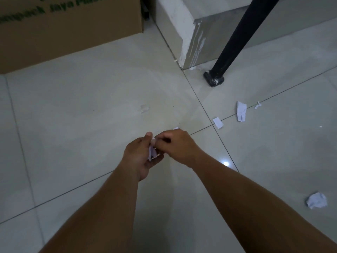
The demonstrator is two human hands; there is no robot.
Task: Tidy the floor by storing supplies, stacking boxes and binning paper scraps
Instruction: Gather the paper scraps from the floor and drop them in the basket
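My left hand [139, 157] is cupped around a small bundle of white paper scraps [151, 153], thumb up. My right hand [177, 146] meets it from the right, its fingers curled and pinching at the same scraps near the left thumb. More white paper lies on the pale tiled floor: a flat slip [218, 122], a bent strip [241, 111], a tiny curl [257, 105] and a crumpled ball [316, 200] at the right. A sliver of paper [176, 128] shows just beyond my right knuckles.
A big brown cardboard box [69, 31] with green lettering stands on the floor at the upper left. A white wall corner [189, 33] juts out at the top centre. Beside it a black slanted table leg [235, 44] ends in a foot on the tiles.
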